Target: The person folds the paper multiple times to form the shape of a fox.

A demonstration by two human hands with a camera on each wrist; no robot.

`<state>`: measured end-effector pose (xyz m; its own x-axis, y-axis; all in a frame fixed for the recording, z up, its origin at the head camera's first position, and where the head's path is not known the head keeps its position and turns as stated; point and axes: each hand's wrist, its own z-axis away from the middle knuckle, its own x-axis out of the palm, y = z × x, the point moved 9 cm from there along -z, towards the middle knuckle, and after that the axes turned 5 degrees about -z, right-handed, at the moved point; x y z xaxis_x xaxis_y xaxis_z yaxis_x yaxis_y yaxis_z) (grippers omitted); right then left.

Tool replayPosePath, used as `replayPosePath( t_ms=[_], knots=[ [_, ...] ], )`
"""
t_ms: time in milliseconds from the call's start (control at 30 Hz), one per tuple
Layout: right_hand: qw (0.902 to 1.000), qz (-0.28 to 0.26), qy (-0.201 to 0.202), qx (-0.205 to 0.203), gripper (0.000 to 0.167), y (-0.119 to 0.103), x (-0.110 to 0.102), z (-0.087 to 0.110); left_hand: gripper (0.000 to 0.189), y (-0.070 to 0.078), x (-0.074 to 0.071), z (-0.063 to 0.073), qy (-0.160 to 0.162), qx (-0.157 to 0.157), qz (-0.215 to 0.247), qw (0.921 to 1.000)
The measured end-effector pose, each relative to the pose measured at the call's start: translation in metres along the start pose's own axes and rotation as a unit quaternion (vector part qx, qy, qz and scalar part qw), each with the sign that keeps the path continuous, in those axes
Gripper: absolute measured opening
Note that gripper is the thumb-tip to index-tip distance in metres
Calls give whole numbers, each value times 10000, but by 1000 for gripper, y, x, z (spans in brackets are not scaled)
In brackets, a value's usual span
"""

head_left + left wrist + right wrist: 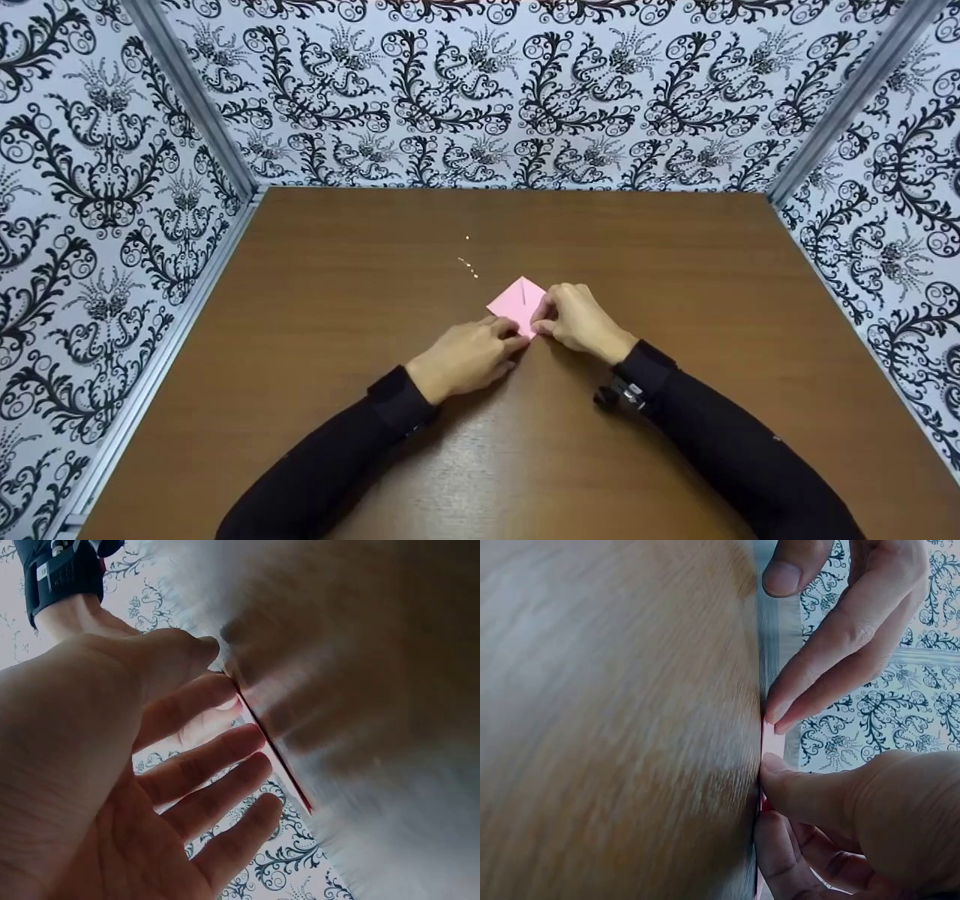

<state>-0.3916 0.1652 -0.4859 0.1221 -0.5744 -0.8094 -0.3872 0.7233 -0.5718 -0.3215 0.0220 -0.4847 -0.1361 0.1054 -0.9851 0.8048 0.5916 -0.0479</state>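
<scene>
A small pink square of folded paper (513, 301) lies flat on the wooden table, one corner pointing away from me. A short slit or fold line runs down from its far corner. My left hand (465, 356) rests at the paper's near left edge, fingertips pressing on it; in the left wrist view its fingers (217, 791) are extended and spread. On the near right side, my right hand (581, 319) pinches the paper's edge between thumb and fingers. Seen from the right wrist, its thumb (810, 791) touches the thin pink edge. The fingers hide the paper's near corner.
The brown table (337, 262) is bounded by patterned black-and-white walls (480, 97) with metal posts (191, 90) at the corners. Small bright specks (469, 266) show on the tabletop just beyond the paper. Dark sleeves cover both arms, and a wrist device (626, 390) sits at the right wrist.
</scene>
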Motion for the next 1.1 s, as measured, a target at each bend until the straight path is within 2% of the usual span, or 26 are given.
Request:
replayPosePath(
  t_ms=[200,367,500,733,1000,1100],
  knots=[
    [10000,16,-32,37,5,0,1,-2,36,3,-2,-1,51,16,10,10000],
    [10000,-26,-95,12,5,0,0,-4,35,0,-1,-2,56,35,62,10000],
    [9998,-40,-176,7,6,0,0,-6,31,-4,-2,-2,179,34,39,9998],
    [9996,30,-286,-14,8,-2,-1,-7,28,-26,0,-1,128,-330,-61,9994],
    [9998,-2,-174,14,8,-1,-1,-6,24,-56,-1,2,67,-908,-46,9958],
    [9999,-49,-145,20,8,-2,0,-5,25,-62,0,2,-32,-974,-139,9951]
  ],
)
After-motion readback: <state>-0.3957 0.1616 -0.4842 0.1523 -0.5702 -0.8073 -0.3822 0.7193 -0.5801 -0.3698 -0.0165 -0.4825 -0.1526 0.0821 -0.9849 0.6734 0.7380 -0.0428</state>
